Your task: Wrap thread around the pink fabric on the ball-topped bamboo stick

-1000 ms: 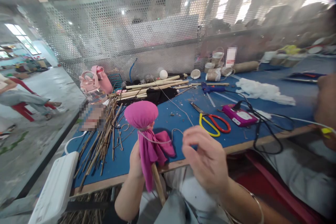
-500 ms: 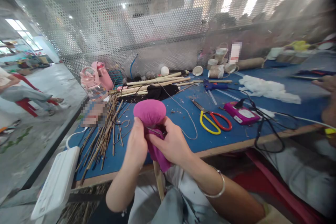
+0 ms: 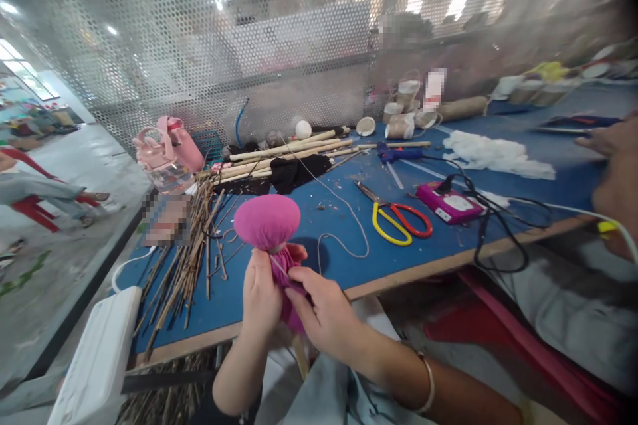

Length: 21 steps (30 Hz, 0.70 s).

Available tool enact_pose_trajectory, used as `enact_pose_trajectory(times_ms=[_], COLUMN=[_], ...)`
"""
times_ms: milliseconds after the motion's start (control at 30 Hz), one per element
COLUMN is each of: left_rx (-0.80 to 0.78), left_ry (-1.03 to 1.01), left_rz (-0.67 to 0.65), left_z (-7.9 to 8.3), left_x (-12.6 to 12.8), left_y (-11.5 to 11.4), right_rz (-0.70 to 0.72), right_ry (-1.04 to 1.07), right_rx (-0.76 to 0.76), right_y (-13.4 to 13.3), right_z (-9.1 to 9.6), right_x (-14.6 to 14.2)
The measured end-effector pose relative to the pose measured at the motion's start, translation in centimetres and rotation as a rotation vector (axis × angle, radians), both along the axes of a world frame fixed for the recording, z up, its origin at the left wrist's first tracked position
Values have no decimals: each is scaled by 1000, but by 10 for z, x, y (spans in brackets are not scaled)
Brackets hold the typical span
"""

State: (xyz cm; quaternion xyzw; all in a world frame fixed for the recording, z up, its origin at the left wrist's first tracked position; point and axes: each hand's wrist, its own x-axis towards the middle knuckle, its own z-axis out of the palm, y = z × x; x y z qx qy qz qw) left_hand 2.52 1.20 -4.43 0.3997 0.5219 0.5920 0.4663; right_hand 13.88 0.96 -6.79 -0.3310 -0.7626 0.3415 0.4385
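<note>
A rounded bundle of magenta cloth [image 3: 268, 220] sits on a wooden stick [image 3: 301, 357], with string wound round its gathered neck. My left hand [image 3: 262, 289] is closed round the gathered cloth just below the round top. Beside it, my right hand [image 3: 323, 312] pinches the grey string [image 3: 280, 267], which runs from the neck down over the loose cloth folds. More of this thin string lies in a loop across the blue table [image 3: 339, 279]. The lower cloth is partly hidden behind my right fingers.
Scissors [image 3: 393, 216] and a purple power box [image 3: 448, 202] with black cables lie to the right. Thin twigs [image 3: 192, 246] and a white power strip [image 3: 97, 352] are left. Wooden sticks [image 3: 294, 146] and a glue gun [image 3: 399, 154] lie behind. A co-worker's hand [image 3: 605, 139] shows far right.
The magenta bundle has moved slightly left and tilted, showing its neck and wound string. My right hand has dropped from beside the round top to the cloth below the neck.
</note>
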Motion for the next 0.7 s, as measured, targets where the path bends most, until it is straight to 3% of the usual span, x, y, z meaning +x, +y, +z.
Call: enact_pose_trajectory(times_ms=[100,233,333,467,567,700], left_rx=[48,128,178,126,65,28], left_ry=[-57,-255,-327,-140,8,-188], left_rz=[-32,-183,-178,-141,-113,-330], left_z=[-8,-18,-19,-13,-2,18], left_x=[-3,-7,-8,-7,-6,-5], left_y=[0,1,2,0,-4,-10], right_rz=[34,151,233,108,4,-68], right_ry=[-32,-9,64,300,363,349], right_rx=[-84,-158,-269,-287,-303,-286], right_y=[5,8,6,3,3,8], right_z=[3,13,24,35,38,39], right_x=[0,9,23,37,35,27])
